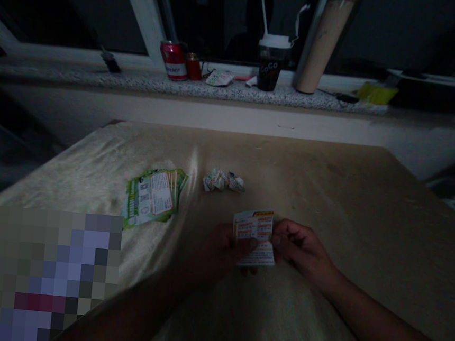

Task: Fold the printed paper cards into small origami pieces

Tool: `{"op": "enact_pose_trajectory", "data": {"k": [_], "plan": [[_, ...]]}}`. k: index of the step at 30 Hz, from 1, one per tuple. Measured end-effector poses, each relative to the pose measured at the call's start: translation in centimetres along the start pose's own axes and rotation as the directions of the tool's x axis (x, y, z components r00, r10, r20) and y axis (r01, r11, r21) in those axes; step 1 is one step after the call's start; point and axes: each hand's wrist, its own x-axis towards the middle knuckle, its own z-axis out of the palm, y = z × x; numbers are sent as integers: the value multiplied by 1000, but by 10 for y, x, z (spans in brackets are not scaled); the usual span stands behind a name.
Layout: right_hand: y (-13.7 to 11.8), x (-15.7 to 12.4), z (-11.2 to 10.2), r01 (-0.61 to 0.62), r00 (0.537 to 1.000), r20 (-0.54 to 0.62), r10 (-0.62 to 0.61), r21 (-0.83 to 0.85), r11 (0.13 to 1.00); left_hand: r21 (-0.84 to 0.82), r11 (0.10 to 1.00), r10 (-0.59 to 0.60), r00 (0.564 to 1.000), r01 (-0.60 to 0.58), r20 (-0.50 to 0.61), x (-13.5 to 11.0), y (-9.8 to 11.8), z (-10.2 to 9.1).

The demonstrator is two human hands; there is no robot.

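Between my hands is a printed leaflet (255, 228), folded down to a small sheet with red and dark text. My left hand (226, 250) grips its left side, the thumb lying across the front and fingertips showing below the lower edge. At the right edge, my right hand (300, 246) pinches the paper between thumb and fingers. Beyond them on the table lie several crumpled paper balls (221, 180) in a short row. Off to the left rests a fanned stack of green and white leaflets (151, 195).
A pale, wrinkled cloth covers the table (330, 185). Along the window sill (135, 81) stand a red drink can (174, 61), a smaller red container (193, 66), a dark cup with lid and straw (269, 68) and a cardboard tube (322, 46). The lower left corner is pixelated.
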Motion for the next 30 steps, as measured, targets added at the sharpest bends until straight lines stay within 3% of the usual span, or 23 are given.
{"op": "enact_pose_trajectory", "data": {"k": [7,15,20,23,27,30], "plan": [[-5,1,5,11,999,-48,-12,-18,1000,105,994,37,997,-30,-67,-1,0,2],[-1,0,4,8,998,-63,-9,-21,1000,-8,998,66,979,-69,-191,1,6,1],[0,3,2,88,975,-210,-73,59,994,-65,994,67,974,-83,-217,4,7,-2],[0,2,4,135,960,-240,-143,-48,990,-108,992,41,973,-67,-228,4,8,-2],[-1,-1,6,222,953,-157,-260,-222,949,-160,986,17,978,-51,-209,3,10,-1],[-4,-2,7,328,914,-114,-388,-352,877,-189,981,5,979,-44,-203,4,11,0]]}}
